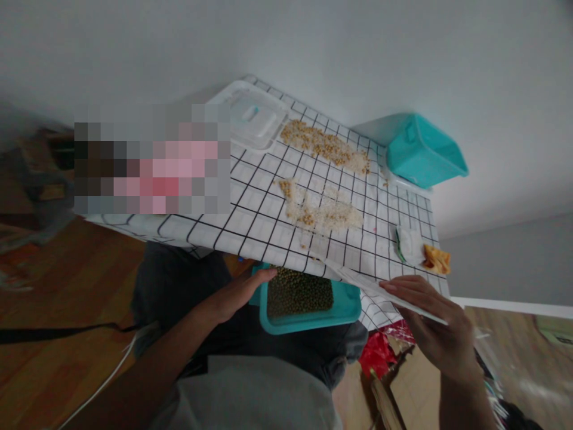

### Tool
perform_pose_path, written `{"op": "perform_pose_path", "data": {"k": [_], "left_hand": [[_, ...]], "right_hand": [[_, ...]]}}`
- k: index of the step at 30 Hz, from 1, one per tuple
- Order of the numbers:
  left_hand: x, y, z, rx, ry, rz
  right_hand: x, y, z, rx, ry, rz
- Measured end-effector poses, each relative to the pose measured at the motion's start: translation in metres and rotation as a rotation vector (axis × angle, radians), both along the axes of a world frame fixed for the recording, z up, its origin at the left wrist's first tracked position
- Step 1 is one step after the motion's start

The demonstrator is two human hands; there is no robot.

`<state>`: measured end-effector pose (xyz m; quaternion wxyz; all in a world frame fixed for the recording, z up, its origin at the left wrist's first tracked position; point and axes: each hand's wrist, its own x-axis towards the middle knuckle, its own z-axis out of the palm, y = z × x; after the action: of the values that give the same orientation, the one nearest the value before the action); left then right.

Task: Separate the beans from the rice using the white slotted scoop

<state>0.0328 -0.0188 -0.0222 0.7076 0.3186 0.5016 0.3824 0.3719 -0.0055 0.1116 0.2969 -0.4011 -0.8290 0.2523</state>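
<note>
My left hand (235,292) is closed on the left rim of a teal plastic container (308,327), which sits over my lap just below the table's front edge. Green beans (299,292) fill its left part. My right hand (436,325) grips a thin, flat white strip (364,282) between thumb and fingers. The strip's far end reaches the tabletop near a patch of white grains (333,215) mixed with yellow beans (307,219). A longer patch of yellow beans and white grains (324,146) lies farther back.
A checked cloth (250,203) covers the table. A clear plastic lid (250,113) lies at the back left, and a teal bin (425,152) stands at the back right. Small packets (409,245) lie near the right edge. Pixelation hides the table's left part.
</note>
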Motion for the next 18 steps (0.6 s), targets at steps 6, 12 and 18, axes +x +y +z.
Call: {"op": "perform_pose_path", "data": {"k": [6,12,18], "left_hand": [[0.003,0.001,0.003,-0.004,-0.012,-0.013],[0.003,0.002,0.006,0.016,0.041,0.000],[0.003,0.000,0.003,0.005,0.042,-0.018]], "right_hand": [[0.001,-0.010,-0.003,-0.039,-0.019,0.055],[-0.016,-0.005,-0.003,-0.042,0.044,0.048],[-0.028,0.012,-0.005,-0.006,0.035,-0.031]]}}
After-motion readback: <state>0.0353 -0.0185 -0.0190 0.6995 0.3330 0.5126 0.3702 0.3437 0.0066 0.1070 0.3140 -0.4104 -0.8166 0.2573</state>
